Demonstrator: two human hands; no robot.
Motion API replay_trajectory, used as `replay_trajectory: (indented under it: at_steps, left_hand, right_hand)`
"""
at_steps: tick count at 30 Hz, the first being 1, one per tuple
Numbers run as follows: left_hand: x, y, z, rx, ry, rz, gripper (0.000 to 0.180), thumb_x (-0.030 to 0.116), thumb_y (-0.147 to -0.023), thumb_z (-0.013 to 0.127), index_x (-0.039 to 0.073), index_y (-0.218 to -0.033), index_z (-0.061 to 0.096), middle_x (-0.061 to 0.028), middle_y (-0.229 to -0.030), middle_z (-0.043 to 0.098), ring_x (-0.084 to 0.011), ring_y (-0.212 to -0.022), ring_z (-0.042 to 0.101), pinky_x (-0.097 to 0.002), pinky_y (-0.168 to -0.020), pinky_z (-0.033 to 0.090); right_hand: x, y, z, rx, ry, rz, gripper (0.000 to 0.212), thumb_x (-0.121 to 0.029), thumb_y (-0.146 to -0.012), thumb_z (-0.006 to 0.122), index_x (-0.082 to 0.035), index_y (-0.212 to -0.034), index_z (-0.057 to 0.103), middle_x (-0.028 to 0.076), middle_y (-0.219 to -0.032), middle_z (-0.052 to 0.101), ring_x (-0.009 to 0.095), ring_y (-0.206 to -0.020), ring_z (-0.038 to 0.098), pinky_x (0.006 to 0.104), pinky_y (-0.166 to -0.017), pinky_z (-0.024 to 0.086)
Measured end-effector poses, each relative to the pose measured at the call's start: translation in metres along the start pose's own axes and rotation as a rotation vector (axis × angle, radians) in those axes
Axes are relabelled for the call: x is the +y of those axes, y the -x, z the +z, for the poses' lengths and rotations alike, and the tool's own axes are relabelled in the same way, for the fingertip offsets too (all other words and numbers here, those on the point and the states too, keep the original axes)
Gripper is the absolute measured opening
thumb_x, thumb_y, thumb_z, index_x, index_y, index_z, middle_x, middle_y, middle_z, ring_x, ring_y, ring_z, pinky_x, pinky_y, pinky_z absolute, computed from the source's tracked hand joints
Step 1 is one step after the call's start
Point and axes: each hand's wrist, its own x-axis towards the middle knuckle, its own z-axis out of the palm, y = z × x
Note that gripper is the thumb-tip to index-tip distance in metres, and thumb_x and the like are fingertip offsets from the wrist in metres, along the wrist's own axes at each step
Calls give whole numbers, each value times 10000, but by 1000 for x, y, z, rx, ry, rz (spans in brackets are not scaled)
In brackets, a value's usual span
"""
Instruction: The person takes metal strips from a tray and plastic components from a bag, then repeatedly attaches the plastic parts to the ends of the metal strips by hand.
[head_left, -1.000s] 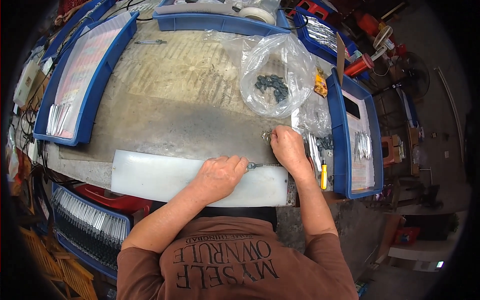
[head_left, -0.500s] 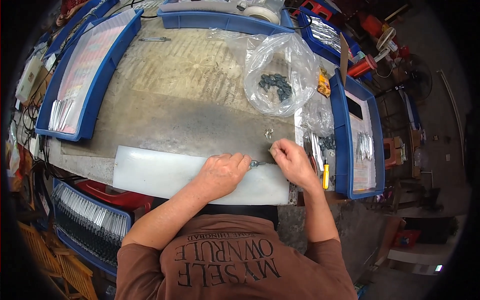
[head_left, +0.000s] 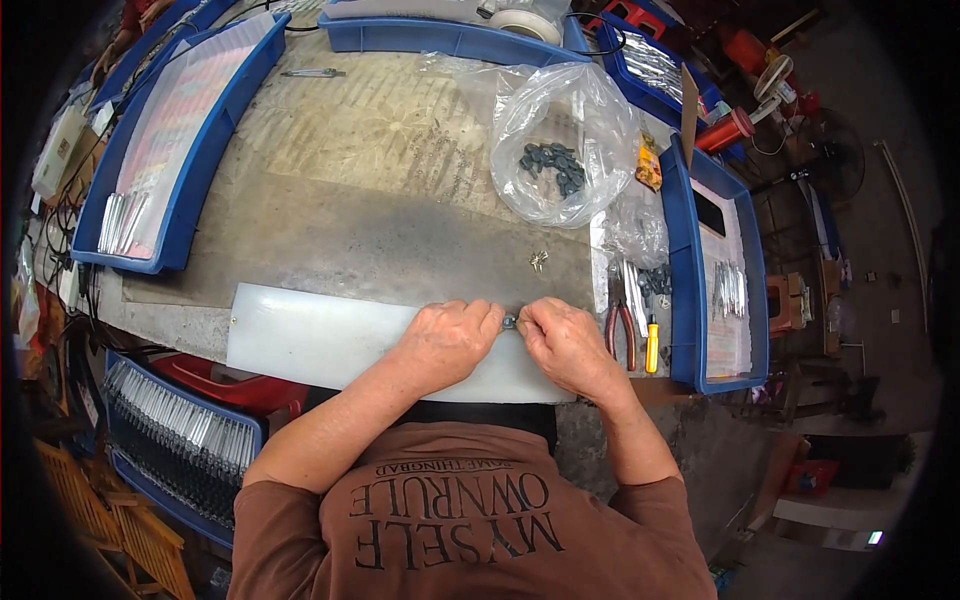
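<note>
Your left hand [head_left: 447, 338] and right hand [head_left: 565, 342] meet at the near edge of the tabletop [head_left: 340, 200], resting on the white plastic sheet [head_left: 310, 340] that lies along that edge. Between the fingertips of both hands sits a small metal part [head_left: 510, 321]; each grip is closed down to a pinch on it, thumbs and forefingers nearly touching across it. What kind of part it is cannot be told, as it is too small.

Just beyond your hands, a few small metal pieces [head_left: 539, 261] lie loose on the bare surface. Toward the far right corner a clear plastic bag [head_left: 565, 140] holds a cluster of dark small parts [head_left: 552, 166]. Beside your right hand, at the right edge, lie red-handled pliers [head_left: 617, 318] and a yellow-handled screwdriver [head_left: 652, 344]. A blue tray [head_left: 678, 270] runs along the right edge, another blue tray [head_left: 190, 190] along the left edge, and a third blue tray [head_left: 440, 38] across the far edge.
</note>
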Motion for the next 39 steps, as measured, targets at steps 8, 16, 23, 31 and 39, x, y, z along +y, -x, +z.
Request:
replay_trajectory:
  at_steps: [8,16,23,31,39]
  left_hand:
    - [0,-1,1,22,-14,20,97,66,-666,538,34,-749,502,-58,-636,476,-192,-532,543,-307,-451,473]
    - [1,0,-1,-7,-32,11,102,72,-665,541,37,-752,500,-57,-635,477,-189,-535,545,-307,-449,474]
    - [1,1,-1,-6,-31,13,92,77,-673,535,42,-749,495,-55,-632,484,-190,-527,549,-306,-452,474]
    - [2,-1,-1,10,4,-6,100,73,-676,534,41,-762,495,-58,-639,491,-196,-540,561,-307,-463,476]
    - [0,-2,-7,83,104,12,189,111,-715,579,27,-881,546,-51,-636,501,-207,-533,553,-321,-446,453]
  right_hand:
    - [-3,-1,-2,4,-12,17,88,-81,-773,541,6,-764,530,171,-737,560,350,-713,551,413,-627,433]
    - [-1,-2,2,2,52,-11,95,-110,-779,538,-15,-777,540,159,-736,575,344,-690,575,428,-602,452]
    - [-1,-1,5,62,-39,61,122,-124,-760,592,-24,-756,521,136,-712,559,318,-664,567,403,-582,448]
    - [16,-2,3,102,-350,47,212,-181,-835,560,7,-933,572,164,-822,586,296,-742,585,351,-607,450]
    - [1,-4,5,95,-311,-15,131,-122,-810,567,2,-840,598,150,-738,586,317,-666,571,361,-580,445]
